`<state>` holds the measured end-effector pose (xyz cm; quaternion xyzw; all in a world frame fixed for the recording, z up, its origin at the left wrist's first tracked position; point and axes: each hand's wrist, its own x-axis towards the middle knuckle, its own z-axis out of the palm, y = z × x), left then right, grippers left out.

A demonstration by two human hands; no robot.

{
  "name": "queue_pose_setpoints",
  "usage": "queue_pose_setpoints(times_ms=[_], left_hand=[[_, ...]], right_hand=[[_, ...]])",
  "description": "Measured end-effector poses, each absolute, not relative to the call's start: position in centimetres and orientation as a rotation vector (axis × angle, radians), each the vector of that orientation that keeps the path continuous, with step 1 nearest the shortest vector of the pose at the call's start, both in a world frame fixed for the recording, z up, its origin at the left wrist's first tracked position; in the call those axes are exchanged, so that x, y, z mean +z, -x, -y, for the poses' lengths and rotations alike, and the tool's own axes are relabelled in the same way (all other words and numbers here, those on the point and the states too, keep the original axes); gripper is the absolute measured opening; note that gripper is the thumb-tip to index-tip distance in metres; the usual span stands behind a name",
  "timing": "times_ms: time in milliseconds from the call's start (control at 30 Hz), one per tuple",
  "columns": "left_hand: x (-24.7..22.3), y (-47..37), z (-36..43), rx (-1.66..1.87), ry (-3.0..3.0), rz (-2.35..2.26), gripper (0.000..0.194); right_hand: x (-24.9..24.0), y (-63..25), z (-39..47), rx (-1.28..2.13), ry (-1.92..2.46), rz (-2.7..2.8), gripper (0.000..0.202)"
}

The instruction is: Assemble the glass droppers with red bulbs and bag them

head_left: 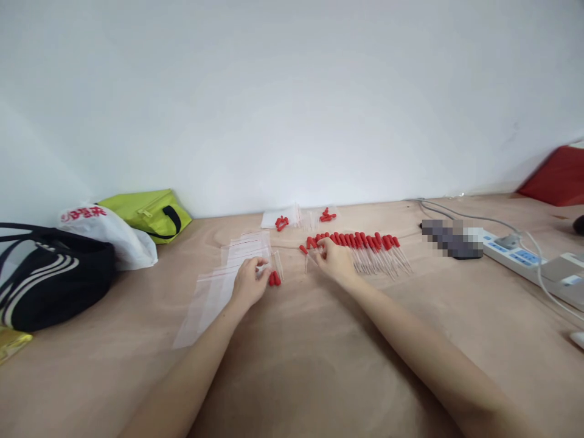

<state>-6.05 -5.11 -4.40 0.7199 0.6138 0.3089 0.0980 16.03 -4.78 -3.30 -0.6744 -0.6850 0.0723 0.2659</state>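
Note:
A row of droppers, glass tubes with red rubber bulbs, lies across the middle of the table with bulbs facing the wall. At its left end, my right hand closes its fingertips on one dropper, largely hidden by the fingers. My left hand is partly curled, thumb and forefinger apart, just left of two more droppers whose bulbs point toward me. Nothing shows in its grip. Under and beside that hand, clear zip bags lie overlapped in a slanting row.
Near the wall lie loose red bulbs, more red bulbs and clear bags. A black bag, white plastic bag and green pouch stand left. At right are a blurred dark object, a power strip and cables.

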Motion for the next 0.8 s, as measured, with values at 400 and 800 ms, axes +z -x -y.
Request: queue_pose_setpoints(times_ms=[400,800], left_hand=[[-3.8,6.4,5.5,0.585,-2.052,-1.724,0.043],[-4.0,5.8,5.8,0.637,-2.102,-1.659,0.034]], right_hand=[[-4.3,-13.4,2.6,0.088,2.075,1.828,0.018],[-3.3,-10.2,4.2,-0.025,1.791,2.008,0.019]])
